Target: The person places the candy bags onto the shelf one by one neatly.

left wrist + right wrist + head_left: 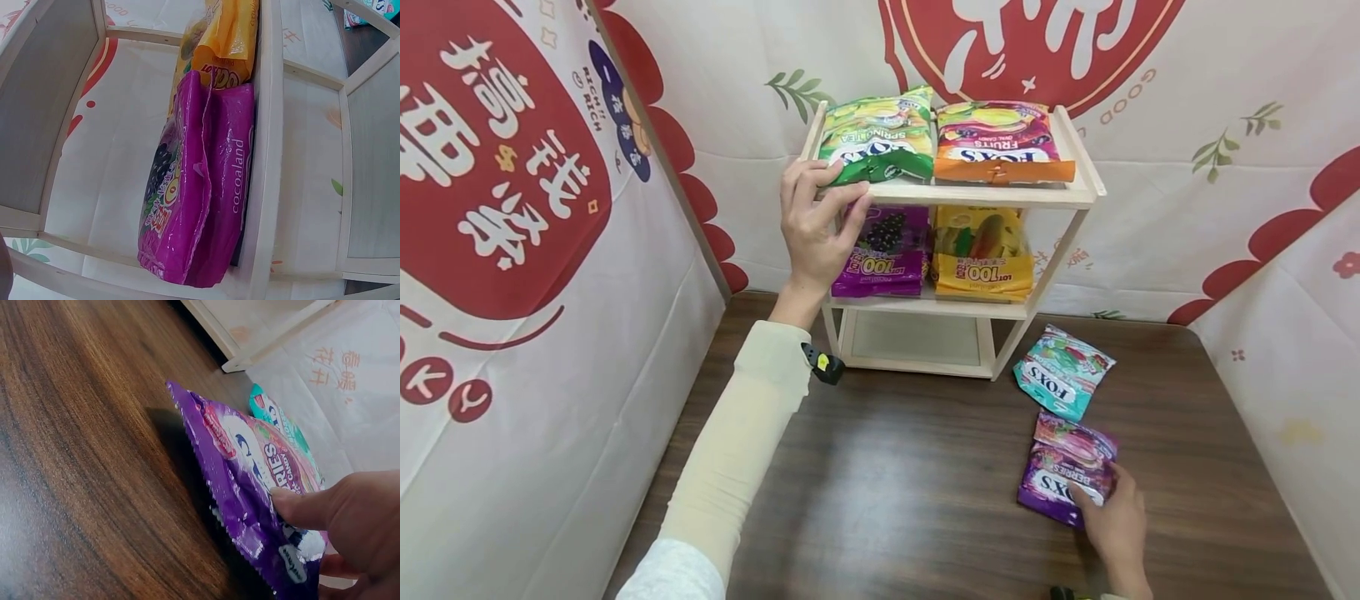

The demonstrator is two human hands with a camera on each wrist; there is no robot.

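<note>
Some of the right hand (1117,521) out of sight behind purple bag (1063,462).

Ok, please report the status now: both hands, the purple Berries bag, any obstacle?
Left hand at top front edge of rack. Right hand pinching Berries bag, thumb on top. Teal bag close beyond it; nothing plainly blocking.

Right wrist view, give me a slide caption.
The right hand grips a purple candy bag, a teal bag just beyond it.
</note>
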